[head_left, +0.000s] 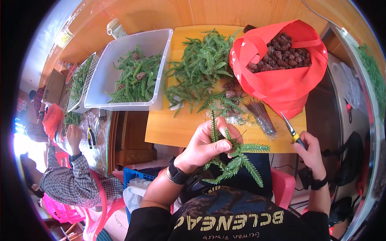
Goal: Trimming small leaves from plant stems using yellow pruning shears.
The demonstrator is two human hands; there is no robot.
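My left hand (209, 146) is closed around an artificial pine sprig (241, 161), whose green branches spread out below and to the right of my fingers. It is held in front of the wooden table's near edge. In my right hand (310, 152) is a pair of pointed-nose pliers (290, 127) with a yellow and black grip, jaws aimed up and left, apart from the sprig. Between the hands on the tabletop lies a bundle of thin brown stems (261, 116) in clear plastic. A few pine cones (230, 94) rest beside it.
A heap of green sprigs (205, 60) covers the table's middle. At the right stands a red bag (277, 90) full of pine cones. A clear bin (124, 107) holds sprigs with cones. Further left, a co-worker (82, 182) sits at another table with pliers (91, 136) on it.
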